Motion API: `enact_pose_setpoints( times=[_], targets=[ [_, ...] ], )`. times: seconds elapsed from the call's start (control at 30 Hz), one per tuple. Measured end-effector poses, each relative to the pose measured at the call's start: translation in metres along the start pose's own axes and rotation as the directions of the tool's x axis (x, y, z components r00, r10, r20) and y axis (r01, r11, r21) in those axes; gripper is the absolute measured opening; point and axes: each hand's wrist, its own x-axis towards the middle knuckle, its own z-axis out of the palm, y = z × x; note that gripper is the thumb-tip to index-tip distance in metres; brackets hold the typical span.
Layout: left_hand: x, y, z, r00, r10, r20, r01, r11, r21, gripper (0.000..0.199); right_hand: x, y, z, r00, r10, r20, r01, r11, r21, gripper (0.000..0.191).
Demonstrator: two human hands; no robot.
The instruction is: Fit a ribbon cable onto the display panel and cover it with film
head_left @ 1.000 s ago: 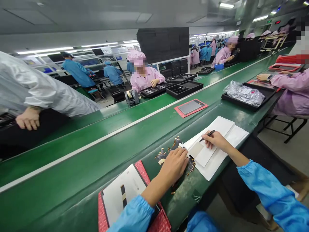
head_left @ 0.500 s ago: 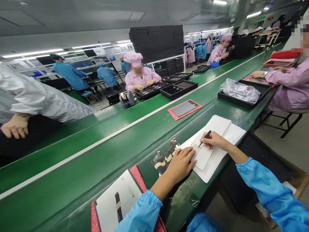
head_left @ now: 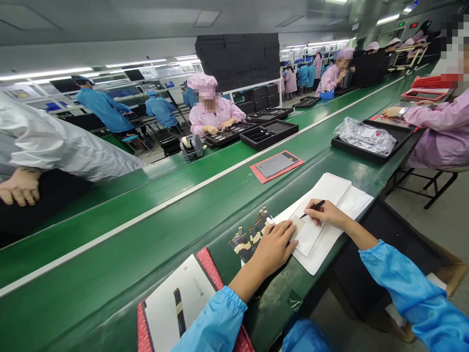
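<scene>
Nearest to us, at the lower left, lies a red mat [head_left: 210, 261] carrying a white panel [head_left: 176, 303] with a narrow dark strip on it. Just beyond it our left hand [head_left: 273, 247] rests palm down, fingers spread flat, on the edge of a small tan square [head_left: 297, 226] that sits on a stack of white sheets [head_left: 330, 195]. To the left of that hand we see a fan of flex strips [head_left: 249, 237] — dark, with gold-coloured ends — lying on the green bench [head_left: 183, 234], some of them hidden under the hand.

Our right hand [head_left: 326, 212] pinches a thin black tool [head_left: 312, 208] between thumb and fingers, its tip pointing down at the white sheets just beside the tan square. We cannot tell whether the tip touches the paper.

Farther along, on the conveyor belt [head_left: 110, 215], a second red mat [head_left: 276, 166] holds a grey panel. To the right, a black tray [head_left: 377, 142] bears a crinkled clear bag — a person in a pink sleeve [head_left: 436, 122] sits just behind it. Across the belt a person in pink [head_left: 214, 115] handles parts in black trays [head_left: 269, 134], beside a tape dispenser [head_left: 192, 146].
</scene>
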Motion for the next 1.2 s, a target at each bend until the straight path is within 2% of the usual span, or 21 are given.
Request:
enact_pose_setpoints(
  times=[0.17,0.37,0.53,0.63,0.8,0.93,1.1,1.2],
  targets=[
    [-0.001,0.001,0.0,1.0,-0.01,-0.007,0.01,0.999,-0.032,0.05,0.004,0.001,-0.004,0.998,0.047,0.036,-0.048,0.998,0.032,0.015],
    [0.001,-0.004,-0.004,1.0,0.002,-0.005,-0.003,0.997,-0.076,0.048,0.01,-0.012,-0.005,0.983,0.147,0.107,-0.151,0.988,0.033,0.017],
    [0.03,-0.007,-0.004,0.993,-0.099,-0.06,0.089,0.985,-0.148,0.05,0.011,-0.019,-0.007,0.977,0.164,0.135,-0.16,0.986,-0.038,0.021],
    [0.053,-0.007,-0.001,0.992,-0.098,-0.077,0.081,0.975,-0.205,0.046,0.01,-0.018,-0.011,0.98,0.154,0.122,-0.145,0.986,-0.08,0.023],
    [0.063,-0.016,0.007,0.993,-0.112,0.025,0.114,0.956,-0.272,0.044,0.006,-0.017,-0.016,0.97,0.2,0.14,-0.166,0.962,-0.218,0.031],
    [0.061,-0.026,0.014,0.991,-0.112,0.075,0.131,0.937,-0.325,0.044,0.002,-0.018,-0.013,0.976,0.148,0.162,-0.115,0.974,-0.196,0.021],
    [0.077,-0.03,0.018,0.98,-0.2,0.027,0.194,0.903,-0.382,0.028,-0.003,-0.018,-0.009,0.982,0.092,0.165,-0.052,0.971,-0.234,0.02],
    [0.088,-0.03,0.021,0.973,-0.23,0.02,0.219,0.889,-0.402,0.028,-0.006,-0.02,-0.006,0.986,-0.028,0.164,0.078,0.949,-0.306,0.018]
  ],
)
